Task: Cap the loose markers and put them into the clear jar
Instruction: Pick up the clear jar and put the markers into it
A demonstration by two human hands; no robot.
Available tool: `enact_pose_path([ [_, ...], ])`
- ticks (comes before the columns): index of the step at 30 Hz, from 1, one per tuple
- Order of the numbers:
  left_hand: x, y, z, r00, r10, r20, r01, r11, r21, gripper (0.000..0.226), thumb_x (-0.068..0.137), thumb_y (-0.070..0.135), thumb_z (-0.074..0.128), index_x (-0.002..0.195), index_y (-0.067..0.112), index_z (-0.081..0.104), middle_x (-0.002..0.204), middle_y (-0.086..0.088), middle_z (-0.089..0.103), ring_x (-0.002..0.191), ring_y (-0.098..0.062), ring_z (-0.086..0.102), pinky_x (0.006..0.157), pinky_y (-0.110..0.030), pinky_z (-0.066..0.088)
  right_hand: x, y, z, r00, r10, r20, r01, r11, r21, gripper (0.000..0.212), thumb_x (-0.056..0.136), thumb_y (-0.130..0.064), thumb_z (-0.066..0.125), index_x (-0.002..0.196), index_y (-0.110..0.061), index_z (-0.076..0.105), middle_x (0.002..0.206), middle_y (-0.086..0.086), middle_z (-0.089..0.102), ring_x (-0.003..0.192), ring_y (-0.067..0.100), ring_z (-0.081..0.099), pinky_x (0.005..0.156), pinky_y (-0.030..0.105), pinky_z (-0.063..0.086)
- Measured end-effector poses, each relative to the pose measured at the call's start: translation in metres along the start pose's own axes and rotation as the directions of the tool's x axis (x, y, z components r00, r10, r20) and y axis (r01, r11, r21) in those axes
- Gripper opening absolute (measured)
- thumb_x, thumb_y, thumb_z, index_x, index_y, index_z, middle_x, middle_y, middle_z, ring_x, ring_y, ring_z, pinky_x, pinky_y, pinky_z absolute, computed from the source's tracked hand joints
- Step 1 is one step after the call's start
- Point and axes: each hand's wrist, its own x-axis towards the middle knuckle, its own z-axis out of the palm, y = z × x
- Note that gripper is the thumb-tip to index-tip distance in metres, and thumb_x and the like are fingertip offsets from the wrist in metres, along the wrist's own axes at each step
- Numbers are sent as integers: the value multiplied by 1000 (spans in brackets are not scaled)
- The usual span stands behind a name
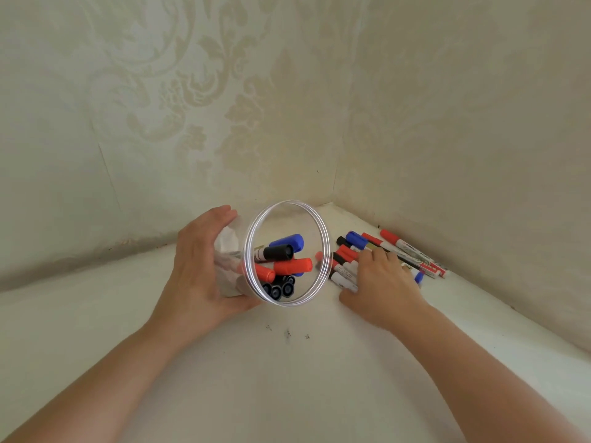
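I see the left hand curled round the smooth wall of the clear jar, tilted with its round ribbed mouth toward me; capped red, blue and black markers lie inside. At three o'clock of the jar, the right hand rests on the loose markers heaped on the matte white tabletop; I cannot tell whether its fingers pinch one.

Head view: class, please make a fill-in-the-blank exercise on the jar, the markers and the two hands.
1. The left hand holds the clear ____, tilted with its mouth toward the camera.
2. The right hand rests on the loose markers lying by the ____.
3. The jar already contains ____.

Missing words: jar; wall; markers
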Motion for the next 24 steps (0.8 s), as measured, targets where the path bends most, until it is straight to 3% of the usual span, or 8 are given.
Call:
enact_pose_path([
  [3, 9, 11, 2, 999, -5, 36, 5, 1000, -13, 105, 53, 46, 81, 134, 47, 14, 136, 38, 16, 129, 15, 14, 102, -7, 15, 6, -1, -3, 995, 4, 98, 1, 998, -57, 47, 80, -34, 56, 117, -7, 45, 119, 11, 45, 109, 26, 45, 87, 35, 44],
  [5, 13, 16, 4, 993, 112, 27, -113, 993, 20, 98, 52, 53, 73, 132, 48, 17, 131, 47, 9, 124, 18, 15, 96, 0, 22, 13, -4, -2, 990, -14, 142, 25, 996, -81, 39, 81, -24, 58, 115, -7, 48, 116, 11, 51, 105, 26, 49, 85, 36, 49],
  [10, 22, 28, 14, 999, 33, 35, -30, 996, -88, 107, 43, 37, 88, 129, 38, 25, 129, 31, 19, 116, 19, 23, 83, 8, 27, 34, -11, 8, 976, -75, 206, 112, 978, -175, 45, 84, -14, 52, 128, -15, 44, 127, 7, 51, 110, 28, 53, 85, 39, 51],
  [13, 22, 30, 24, 1000, -24, 18, 26, 991, -133, 112, 41, 21, 92, 127, 39, 23, 131, 23, 23, 116, 18, 28, 83, 6, 29, 39, -8, 3, 978, -1, 207, 49, 973, -226, 47, 82, -21, 51, 129, -19, 43, 120, 7, 52, 105, 26, 52, 68, 34, 45],
  [17, 16, 24, 30, 991, -134, -28, 121, 952, -280, 114, 39, 36, 91, 132, 40, 25, 139, 12, 29, 123, -23, 45, 96, -38, 46, 29, -2, -6, 996, 40, 84, -30, 992, -124, 29, 81, -22, 50, 109, -17, 55, 89, 3, 55, 86, 23, 55, 58, 30, 38],
  [19, 14, 22, 31, 983, -183, -14, 171, 942, -289, 117, 39, 34, 92, 133, 39, 23, 143, 6, 30, 126, -22, 44, 100, -44, 42, 22, 5, -23, 995, 79, -57, -70, 987, 144, 20, 80, -25, 51, 96, -14, 55, 85, 5, 59, 87, 26, 59, 62, 30, 40],
  [21, 14, 20, 32, 982, -186, 17, 180, 919, -351, 117, 40, 36, 92, 133, 42, 21, 143, -2, 34, 127, -27, 43, 101, -47, 40, 11, 11, -57, 966, 179, -187, -38, 814, 580, 11, 79, -22, 54, 86, -14, 53, 73, 3, 58, 74, 24, 58, 65, 35, 44],
  [24, 12, 20, 32, 989, -147, -36, 127, 936, -328, 112, 41, 43, 87, 130, 48, 19, 141, 5, 30, 124, -31, 44, 97, -48, 44, -19, 6, -112, 905, 236, -354, 352, 55, 935, 20, 78, -7, 51, 65, -21, 54, 53, -6, 55, 56, 13, 53, 62, 35, 48],
])
